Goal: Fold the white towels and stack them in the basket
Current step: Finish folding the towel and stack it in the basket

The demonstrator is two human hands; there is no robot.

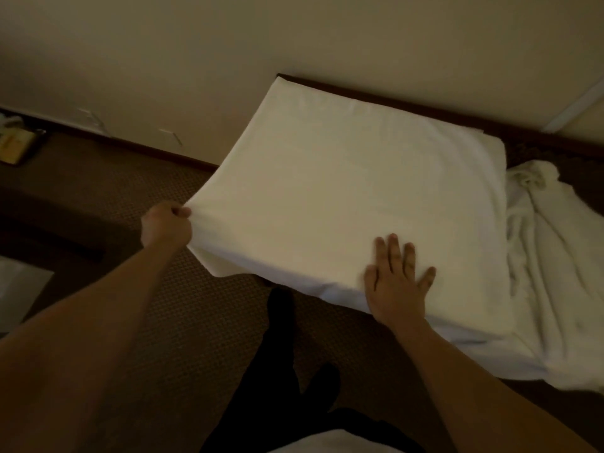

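White towel (343, 191), smooth, flat, squarely folded

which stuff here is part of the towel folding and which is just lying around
Part of the job:
- flat white towel
- left hand, pinching its corner
- right hand, pressed flat on it
- crumpled white towel

Lying about:
- yellowish object on dark tray
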